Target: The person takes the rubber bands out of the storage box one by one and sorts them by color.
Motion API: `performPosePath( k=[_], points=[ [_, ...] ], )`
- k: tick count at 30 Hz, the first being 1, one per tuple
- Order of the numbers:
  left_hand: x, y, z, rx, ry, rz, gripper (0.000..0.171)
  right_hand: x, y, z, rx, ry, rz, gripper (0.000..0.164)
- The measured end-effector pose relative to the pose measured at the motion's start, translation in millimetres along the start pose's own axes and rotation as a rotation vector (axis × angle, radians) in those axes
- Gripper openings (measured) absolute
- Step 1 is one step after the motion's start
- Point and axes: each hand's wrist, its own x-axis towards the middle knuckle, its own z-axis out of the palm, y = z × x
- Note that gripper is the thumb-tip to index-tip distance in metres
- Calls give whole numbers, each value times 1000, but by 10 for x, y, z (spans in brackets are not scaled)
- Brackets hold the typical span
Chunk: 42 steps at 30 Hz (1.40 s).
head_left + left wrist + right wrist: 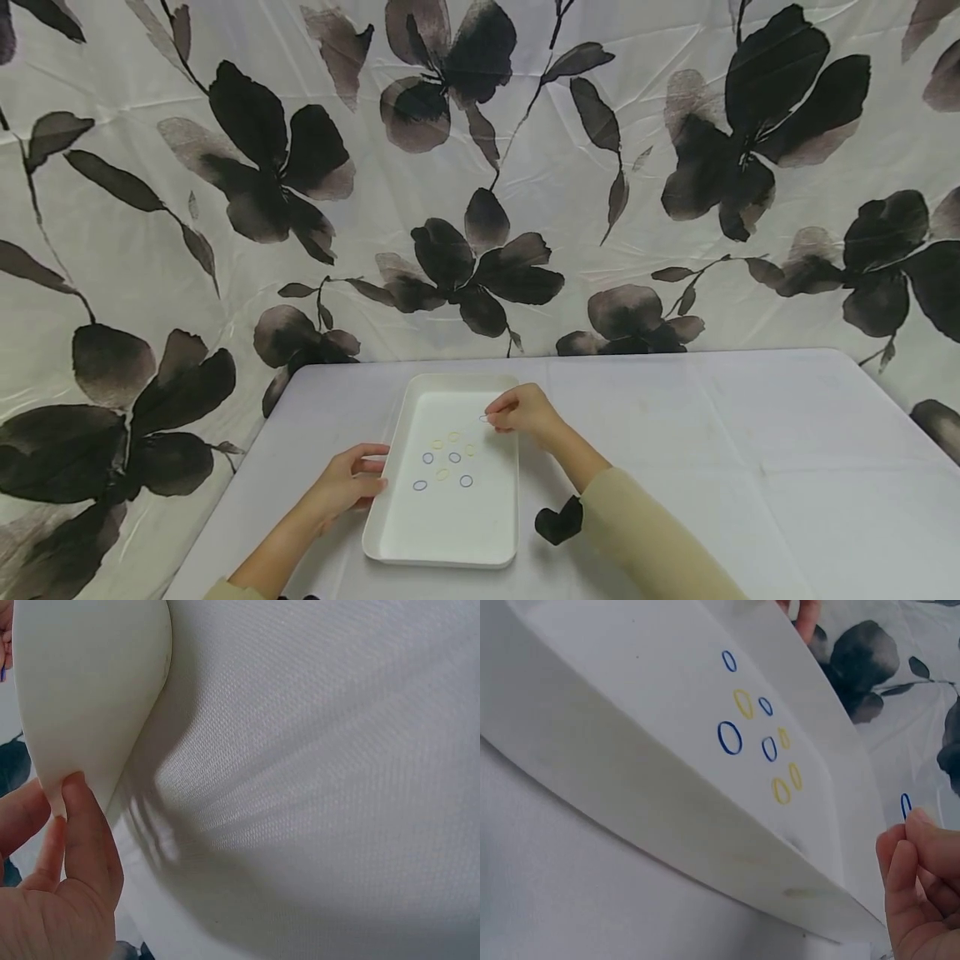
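Above the far right side of the white tray (442, 533), the right hand (525, 410) pinches one blue ring (903, 804) between thumb and fingers. Well apart from it, the left hand (348, 479) grips the tray's left rim. Four other blue rings (720, 739) and four yellow rings (736, 703) lie inside the tray, not touching each other. On the table (750, 417), a black object (558, 522) rests beside the right sleeve (645, 525).

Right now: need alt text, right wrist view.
Right hand pinches a blue ring near a white tray. Four more blue rings and four yellow rings lie in the tray; part of the left hand shows at its far rim.
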Motion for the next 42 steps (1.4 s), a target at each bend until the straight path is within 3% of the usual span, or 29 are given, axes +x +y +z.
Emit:
performPosePath(
  k=[6, 12, 20, 35, 42],
  points=[
    [-10, 11, -38, 0, -3, 2, 51, 15, -23, -122, -63, 35, 24, 8],
    [-8, 8, -81, -2, -30, -19, 53, -21, 1, -268, 15, 32, 33, 14],
    [29, -2, -42, -34, -42, -14, 54, -65, 52, -508, 0, 51, 41, 17],
    [5, -38, -11, -31, -12, -12, 54, -119, 247, -670, -4, 52, 81, 18],
    [-9, -17, -22, -37, -1, -36, 54, -92, 385, -634, -68, 106, 131, 13]
  ],
)
